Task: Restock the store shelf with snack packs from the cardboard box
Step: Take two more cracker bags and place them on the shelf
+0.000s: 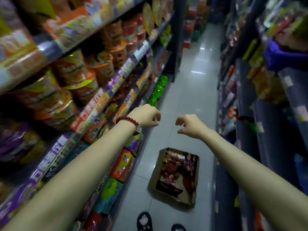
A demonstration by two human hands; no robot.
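Store shelf [93, 104] at left, crammed with packs. Left hand [146, 116] loosely curled, gripping nothing; right hand [190, 125] likewise, both raised over the aisle, probably between picks. Below on the floor, cardboard box [154, 176] open, snack packs [175, 172] inside.

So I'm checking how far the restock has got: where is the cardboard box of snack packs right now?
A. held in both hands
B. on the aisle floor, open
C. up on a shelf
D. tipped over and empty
B: the cardboard box sits open on the floor tiles with snack packs inside, while the left hand and right hand hold nothing.
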